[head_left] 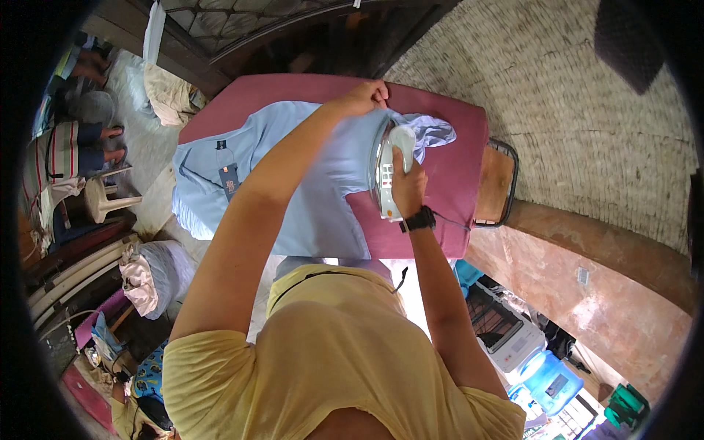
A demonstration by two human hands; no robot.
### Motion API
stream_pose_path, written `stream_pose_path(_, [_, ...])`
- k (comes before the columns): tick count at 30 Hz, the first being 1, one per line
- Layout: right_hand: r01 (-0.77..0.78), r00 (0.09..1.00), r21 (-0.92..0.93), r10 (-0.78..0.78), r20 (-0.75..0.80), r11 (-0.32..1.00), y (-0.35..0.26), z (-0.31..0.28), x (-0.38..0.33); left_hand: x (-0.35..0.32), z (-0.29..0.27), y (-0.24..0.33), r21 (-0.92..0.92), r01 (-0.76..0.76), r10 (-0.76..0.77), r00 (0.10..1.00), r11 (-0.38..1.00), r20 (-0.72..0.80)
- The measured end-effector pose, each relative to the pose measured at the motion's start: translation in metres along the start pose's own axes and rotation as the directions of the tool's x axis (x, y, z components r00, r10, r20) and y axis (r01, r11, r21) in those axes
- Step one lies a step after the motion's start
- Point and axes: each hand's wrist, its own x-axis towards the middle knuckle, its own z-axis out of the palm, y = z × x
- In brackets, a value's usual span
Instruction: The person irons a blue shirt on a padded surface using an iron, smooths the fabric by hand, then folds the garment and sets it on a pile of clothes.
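Note:
A light blue shirt (308,183) lies spread on a maroon ironing board (455,158). My left hand (364,96) reaches across to the far edge and pinches the shirt's cloth there. My right hand (408,185), with a black watch on the wrist, grips the handle of a white and silver iron (387,169). The iron rests on the shirt near its crumpled sleeve (433,130). A dark tag (229,178) hangs by the collar at the left.
A wire iron rest with a wooden pad (494,183) sits at the board's right end. A white plastic stool (106,199) and piles of cloth (150,275) stand left. White boxes and a blue water jug (546,378) are lower right. A brick wall (572,110) curves behind.

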Motion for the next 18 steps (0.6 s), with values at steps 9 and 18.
stream_pose_path(9, [0.075, 0.992, -0.002, -0.075, -0.101, 0.997, 0.009, 0.017, 0.017, -0.051, -0.056, 0.003, 0.512, 0.234, -0.186, 0.972, 0.827, -0.145])
stream_pose_path(18, [0.096, 0.970, -0.139, -0.061, 0.237, 0.986, 0.010, -0.014, 0.003, -0.085, -0.070, -0.006, 0.633, 0.260, -0.202, 0.966, 0.729, -0.164])
